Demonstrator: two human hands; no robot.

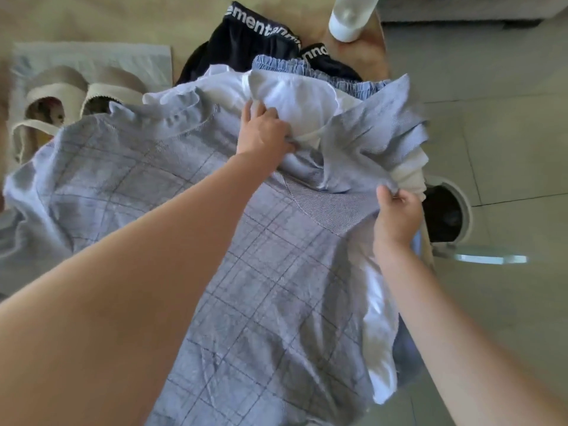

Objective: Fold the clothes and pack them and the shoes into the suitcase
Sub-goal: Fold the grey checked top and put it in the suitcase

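Note:
A blue-grey checked T-shirt [172, 192] lies spread across the table, chest up, its collar toward the far side. My left hand [264, 133] grips the shirt near its right shoulder. My right hand [396, 210] pinches the edge of the shirt's right sleeve [368, 139], which is lifted off the table. A white garment [295, 99] lies bunched beyond the left hand. Behind it are blue striped shorts [289, 64] and black shorts [246, 38] with a lettered waistband. A pair of beige slippers [76, 93] sits at the far left. No suitcase is in view.
The slippers rest on a white cloth [92, 53]. A clear bottle with a white cap [347, 20] stands at the table's far right corner. Right of the table edge is tiled floor [491, 118] with a round white bin [451, 216] below.

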